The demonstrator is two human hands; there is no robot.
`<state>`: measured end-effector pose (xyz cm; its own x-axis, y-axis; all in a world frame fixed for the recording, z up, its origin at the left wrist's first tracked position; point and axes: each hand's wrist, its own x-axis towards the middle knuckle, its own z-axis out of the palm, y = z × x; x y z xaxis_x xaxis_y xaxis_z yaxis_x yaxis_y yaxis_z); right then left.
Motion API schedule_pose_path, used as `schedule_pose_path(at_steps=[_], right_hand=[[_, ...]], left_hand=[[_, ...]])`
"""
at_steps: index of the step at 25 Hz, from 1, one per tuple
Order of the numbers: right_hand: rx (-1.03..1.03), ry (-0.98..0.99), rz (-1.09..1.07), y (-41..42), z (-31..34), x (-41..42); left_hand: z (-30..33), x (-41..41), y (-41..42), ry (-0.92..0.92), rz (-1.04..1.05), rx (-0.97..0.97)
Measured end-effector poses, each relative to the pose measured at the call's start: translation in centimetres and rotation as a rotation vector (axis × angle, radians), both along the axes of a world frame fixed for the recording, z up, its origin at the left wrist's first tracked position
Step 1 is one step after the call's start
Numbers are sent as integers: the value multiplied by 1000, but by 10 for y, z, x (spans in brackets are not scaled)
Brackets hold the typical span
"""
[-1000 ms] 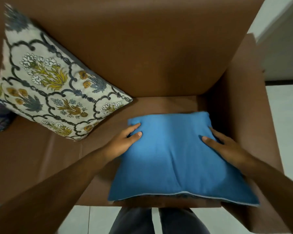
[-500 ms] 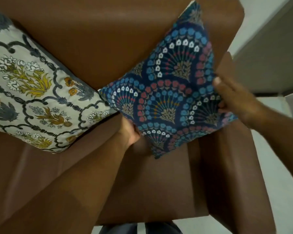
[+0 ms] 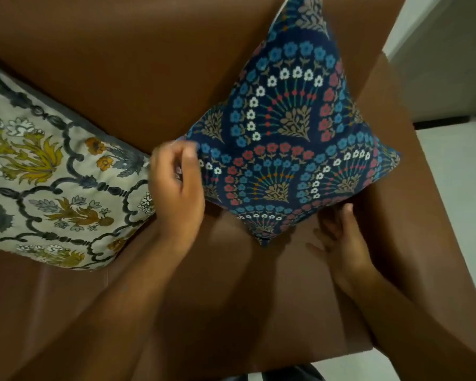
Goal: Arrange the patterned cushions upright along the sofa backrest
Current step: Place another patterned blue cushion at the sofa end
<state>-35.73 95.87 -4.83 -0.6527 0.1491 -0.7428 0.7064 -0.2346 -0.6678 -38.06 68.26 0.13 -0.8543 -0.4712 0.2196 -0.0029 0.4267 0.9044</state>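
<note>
The brown leather sofa (image 3: 138, 64) serves as the landmark. Against its backrest, close to the armrest at the right end, the navy blue square fabric cushion printed with fans of blue, red and white flowers (image 3: 291, 127) stands on one corner like a diamond, its lowest corner touching the seat and its top corner reaching the upper edge of the backrest. Its right corner touches or nearly touches the inner face of the sofa armrest (image 3: 412, 188). The left hand (image 3: 176, 188) is curled shut, pinching the cushion's left corner between thumb and fingers. The right hand (image 3: 341, 240) is spread loosely, fingers reaching under the cushion's lower right edge near the seat; whether it grips the fabric cannot be told. Further left along the backrest, the cream square fabric cushion with grey lattice and mustard flowers (image 3: 52, 171) leans tilted, its right corner just beside the left hand. The seat in front of both cushions is bare brown leather out to its front edge. Pale floor tiles (image 3: 451, 202) lie beyond the armrest.
</note>
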Motion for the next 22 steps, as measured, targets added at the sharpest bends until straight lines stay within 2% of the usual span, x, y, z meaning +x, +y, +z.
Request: schedule_pose_path(at_steps=[1,2,4,5,10,15,18,20,22], right_hand=[[-207,-60,-75,-4,-8,-12],[-371,-77,-154,-7,-13,-26],[-511,-83,-260,-11,-21,-49],[-534,-73,-268,-11,-23,-54],[-567,118,-286,17,-30,-40],[-481,112,-271,13,-22,-53],[-472,58,-380,4,-17,-40],[-408,23,-410,-7,-20,-20],[-441,53,-381,-18,-22,-25]], left_hand=[[13,-28,-9,-13,-115,-168],[25,-57,-18,-121,-239,-243],[33,-90,-21,-415,-474,-169],[32,-94,-15,-468,-564,-111],[21,-99,35,-125,-654,-136],[10,-126,46,-110,-522,-336],[-1,-106,37,-9,-398,-404],[-12,-84,43,73,-296,-519],[-23,-79,54,38,-289,-628]])
